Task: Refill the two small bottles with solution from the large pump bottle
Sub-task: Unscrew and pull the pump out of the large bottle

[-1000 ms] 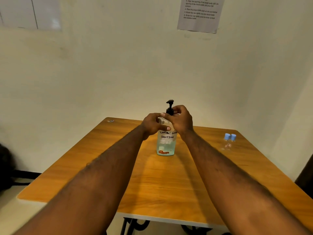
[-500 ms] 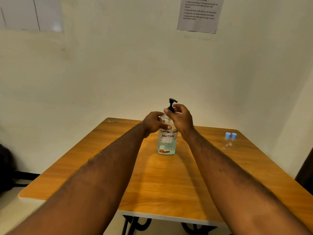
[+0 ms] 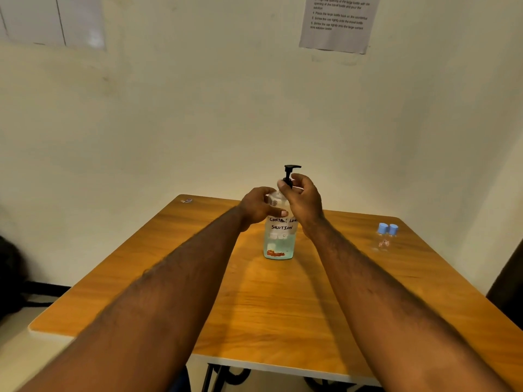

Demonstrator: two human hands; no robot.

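A clear large pump bottle with pale blue liquid and a handwritten "contact lens solution" label stands upright mid-table. My left hand grips its shoulder from the left. My right hand pinches the collar of the black pump head, whose nozzle points right. Two small clear bottles with blue caps stand side by side, capped, near the table's far right edge, apart from both hands.
The wooden table stands in a corner against pale walls. A printed instruction sheet hangs on the wall above. A small object lies at the table's far left corner. A dark shape sits on the floor at left.
The black pump head has turned so its nozzle now points right, and it stands slightly higher above my right hand's fingers. My left hand keeps its hold on the bottle.
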